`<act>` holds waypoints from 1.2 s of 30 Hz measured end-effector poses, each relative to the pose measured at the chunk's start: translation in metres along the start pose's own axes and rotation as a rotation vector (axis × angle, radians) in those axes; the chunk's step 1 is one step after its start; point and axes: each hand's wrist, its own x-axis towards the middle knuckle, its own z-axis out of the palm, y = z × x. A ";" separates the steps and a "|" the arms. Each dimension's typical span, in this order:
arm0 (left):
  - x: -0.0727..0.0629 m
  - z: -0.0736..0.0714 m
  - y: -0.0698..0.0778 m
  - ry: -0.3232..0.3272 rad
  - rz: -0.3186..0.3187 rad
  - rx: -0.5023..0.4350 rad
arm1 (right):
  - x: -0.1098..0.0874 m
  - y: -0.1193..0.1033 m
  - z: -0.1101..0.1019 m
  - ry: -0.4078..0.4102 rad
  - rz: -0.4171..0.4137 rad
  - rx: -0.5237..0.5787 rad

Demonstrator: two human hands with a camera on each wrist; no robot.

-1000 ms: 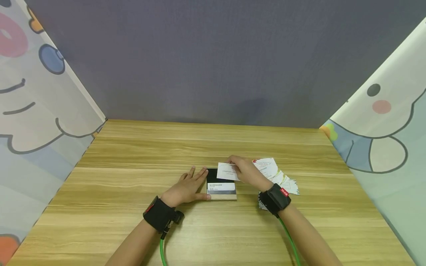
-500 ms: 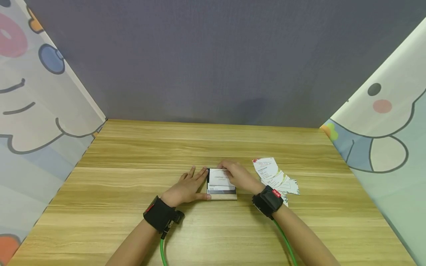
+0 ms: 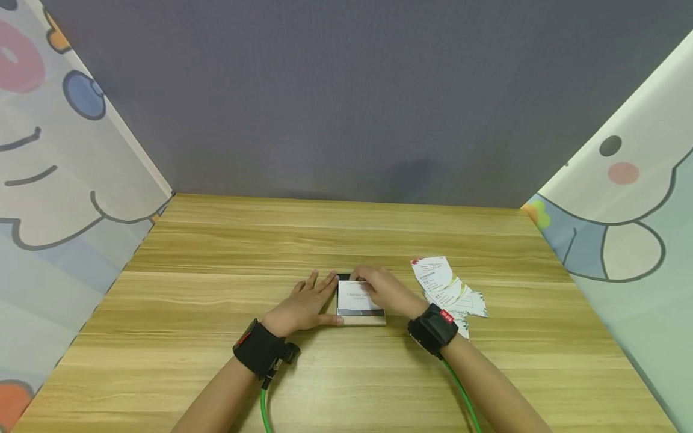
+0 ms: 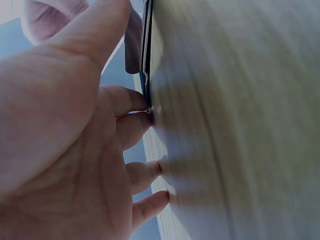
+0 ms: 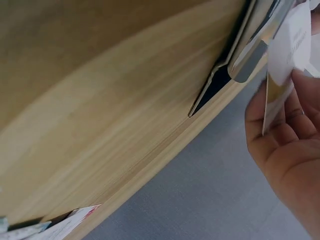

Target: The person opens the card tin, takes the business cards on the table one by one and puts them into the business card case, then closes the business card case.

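A small business card holder (image 3: 361, 321), with a black back and a pale metallic pocket along its near edge, lies at mid-table. My left hand (image 3: 303, 307) rests at its left side, fingers spread straight and thumb at the near left corner. In the left wrist view its fingertips (image 4: 145, 117) touch the table and the holder's edge. My right hand (image 3: 387, 291) pinches a white business card (image 3: 351, 293) over the holder, the card's near edge right at the pocket. The right wrist view shows this card (image 5: 291, 47) upright between thumb and curled fingers, beside the pocket's metallic lip (image 5: 248, 62).
Several printed business cards (image 3: 441, 282) lie fanned out on the wooden table (image 3: 243, 252), right of the right hand. A grey panel (image 3: 346, 108) rises behind the table. Cartoon-printed sheets flank both sides. Green cables (image 3: 460, 385) trail from both wrist cameras.
My right hand has carried the white card leftward from near the fanned cards to over the holder, then slightly nearer, down toward the pocket. My left hand has stayed put.
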 end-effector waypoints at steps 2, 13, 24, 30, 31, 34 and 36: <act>0.000 0.000 0.000 0.002 0.000 -0.003 | -0.001 0.000 0.001 -0.033 0.005 -0.001; -0.001 -0.001 0.001 0.007 0.001 -0.002 | -0.008 -0.005 0.003 -0.102 -0.023 -0.048; -0.001 0.000 0.001 0.008 0.005 0.005 | -0.012 -0.008 0.004 -0.098 -0.021 -0.130; 0.000 0.001 0.000 0.012 0.006 0.018 | -0.012 -0.010 0.004 -0.088 -0.026 -0.153; 0.000 0.001 0.000 0.012 0.007 0.016 | -0.012 -0.010 0.004 -0.088 -0.026 -0.155; 0.000 0.000 0.000 0.007 0.004 0.021 | -0.013 -0.009 0.004 -0.093 -0.024 -0.164; 0.000 0.000 0.001 0.003 0.003 0.019 | -0.013 -0.009 0.003 -0.095 -0.026 -0.166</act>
